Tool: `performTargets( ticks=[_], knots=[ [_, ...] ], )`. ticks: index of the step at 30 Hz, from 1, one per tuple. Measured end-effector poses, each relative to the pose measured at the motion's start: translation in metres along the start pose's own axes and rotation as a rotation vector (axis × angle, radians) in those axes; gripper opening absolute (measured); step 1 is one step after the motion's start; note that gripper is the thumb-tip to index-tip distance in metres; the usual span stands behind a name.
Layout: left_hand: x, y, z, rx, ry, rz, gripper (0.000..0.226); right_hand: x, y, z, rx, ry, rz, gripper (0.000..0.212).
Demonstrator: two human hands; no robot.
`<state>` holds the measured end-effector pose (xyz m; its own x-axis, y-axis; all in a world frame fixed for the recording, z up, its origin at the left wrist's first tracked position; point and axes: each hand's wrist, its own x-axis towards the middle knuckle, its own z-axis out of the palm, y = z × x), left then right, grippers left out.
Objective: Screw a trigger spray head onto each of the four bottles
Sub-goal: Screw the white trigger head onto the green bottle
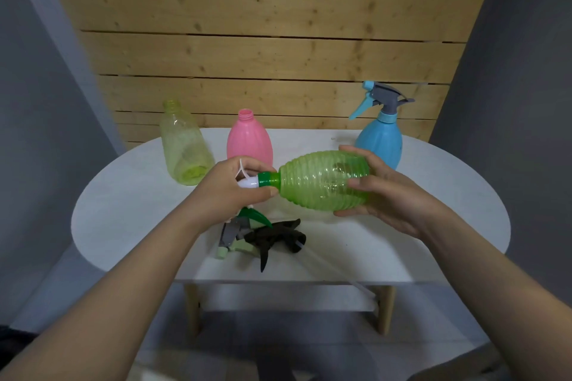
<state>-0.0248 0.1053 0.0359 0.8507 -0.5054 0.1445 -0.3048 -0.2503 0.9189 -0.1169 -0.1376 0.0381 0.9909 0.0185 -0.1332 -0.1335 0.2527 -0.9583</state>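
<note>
My right hand (387,195) holds a ribbed green bottle (322,184) sideways above the table, neck pointing left. My left hand (226,192) grips a white and green spray head (257,179) at that neck; its green trigger (255,216) hangs below my hand. A blue bottle (382,142) with a blue-grey spray head (379,99) on it stands at the back right. An open pink bottle (249,142) and an open yellow-green bottle (185,148) stand at the back left. Two loose heads lie near the front: a black one (275,238) and a grey and pale green one (230,238).
Everything rests on a small white oval table (123,210) with wooden legs. A wooden slat wall (263,40) rises behind it, with grey walls on both sides. A thin clear dip tube (334,269) trails from the black head toward the table's front edge.
</note>
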Motion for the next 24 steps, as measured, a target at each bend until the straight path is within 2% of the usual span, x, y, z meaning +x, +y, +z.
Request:
performTargets(
  ticks=[9,14,19,24],
  knots=[
    [-0.005,0.003,-0.002,0.107,-0.01,0.108,0.038,0.002,-0.002,-0.006,-0.115,0.002,-0.035,0.057],
    [-0.007,0.0,0.001,0.154,0.008,0.108,0.037,0.001,0.004,-0.007,-0.201,0.021,-0.015,0.041],
    [-0.008,-0.004,0.002,0.179,-0.058,0.087,0.033,0.003,0.014,-0.004,-0.464,0.101,0.111,0.079],
    [-0.002,-0.009,-0.003,0.179,-0.052,0.012,0.03,0.006,0.021,-0.002,-0.349,0.033,0.091,0.065]
  ],
)
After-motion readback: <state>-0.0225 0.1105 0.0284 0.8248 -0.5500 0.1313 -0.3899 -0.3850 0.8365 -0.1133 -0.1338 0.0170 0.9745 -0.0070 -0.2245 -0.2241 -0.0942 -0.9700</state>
